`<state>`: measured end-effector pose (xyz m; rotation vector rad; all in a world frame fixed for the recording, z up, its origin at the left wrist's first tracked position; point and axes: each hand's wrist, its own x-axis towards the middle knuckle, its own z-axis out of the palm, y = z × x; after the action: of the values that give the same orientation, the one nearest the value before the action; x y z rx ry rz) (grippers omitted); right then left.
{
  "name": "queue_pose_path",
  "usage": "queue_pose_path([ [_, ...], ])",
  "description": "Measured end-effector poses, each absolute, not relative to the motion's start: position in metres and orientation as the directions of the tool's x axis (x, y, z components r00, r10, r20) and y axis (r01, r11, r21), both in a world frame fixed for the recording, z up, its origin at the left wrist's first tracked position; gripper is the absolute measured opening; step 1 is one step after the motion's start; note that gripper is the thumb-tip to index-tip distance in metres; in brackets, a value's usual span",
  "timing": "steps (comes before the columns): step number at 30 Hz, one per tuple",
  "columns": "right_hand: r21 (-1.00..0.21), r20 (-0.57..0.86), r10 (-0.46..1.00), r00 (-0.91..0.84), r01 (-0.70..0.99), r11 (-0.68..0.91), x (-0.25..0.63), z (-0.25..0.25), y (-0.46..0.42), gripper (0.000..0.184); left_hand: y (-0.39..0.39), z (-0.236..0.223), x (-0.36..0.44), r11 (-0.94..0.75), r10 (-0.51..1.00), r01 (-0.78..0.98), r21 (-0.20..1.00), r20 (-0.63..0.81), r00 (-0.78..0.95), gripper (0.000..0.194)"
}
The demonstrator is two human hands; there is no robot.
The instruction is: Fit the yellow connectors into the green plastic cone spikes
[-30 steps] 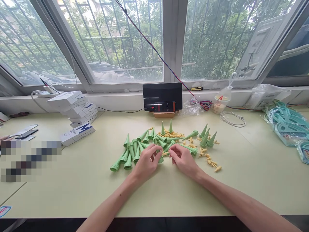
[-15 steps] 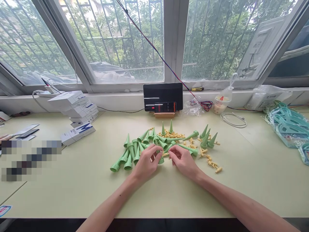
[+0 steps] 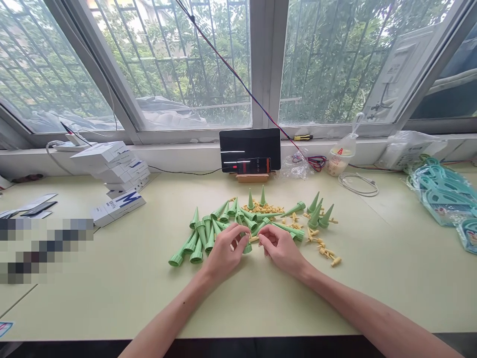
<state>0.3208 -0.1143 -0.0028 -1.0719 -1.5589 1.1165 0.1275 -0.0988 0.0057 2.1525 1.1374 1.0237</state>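
Note:
My left hand (image 3: 224, 250) is closed around a green plastic cone spike (image 3: 247, 248), whose ribbed collar shows below the fingers. Just to its right, my right hand (image 3: 282, 247) is closed in a pinch. A small yellow plastic piece (image 3: 254, 239) lies between the fingertips of both hands, its right end at the right fingertips; the exact grip is partly hidden. Several loose green cone spikes (image 3: 199, 229) lie left of and behind my hands. Behind the fingers is a pile of small yellow pieces (image 3: 274, 209).
More green cones (image 3: 315, 217) stand upright at the right, with scattered yellow pieces (image 3: 328, 254) before them. A tablet and a phone (image 3: 254, 165) lean at the back. White boxes (image 3: 121, 171) are stacked left; a bagged cup (image 3: 340, 159) and teal plastic parts (image 3: 439, 189) sit right.
The camera view has shifted very slightly. Both hands keep almost the same pose, close together over the same pieces.

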Motion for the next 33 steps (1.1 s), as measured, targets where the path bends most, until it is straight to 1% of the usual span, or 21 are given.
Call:
queue_pose_path([
  [13,-0.968,0.179,0.958,-0.223,0.133,0.212,0.3214,-0.0018,-0.1155,0.016,-0.0982,0.0073,0.1283,-0.515,0.855,0.476,0.713,0.383,0.350,0.016],
  [22,-0.966,0.188,0.955,-0.227,0.130,0.221,0.3220,-0.0024,-0.1162,0.018,-0.0975,0.0063,0.1279,-0.514,0.855,0.470,0.717,0.383,0.351,0.015],
  [33,-0.959,0.208,0.947,-0.244,0.138,0.246,0.3226,-0.0054,-0.1143,0.016,-0.0979,0.0076,0.1278,-0.529,0.846,0.477,0.702,0.389,0.366,0.016],
])
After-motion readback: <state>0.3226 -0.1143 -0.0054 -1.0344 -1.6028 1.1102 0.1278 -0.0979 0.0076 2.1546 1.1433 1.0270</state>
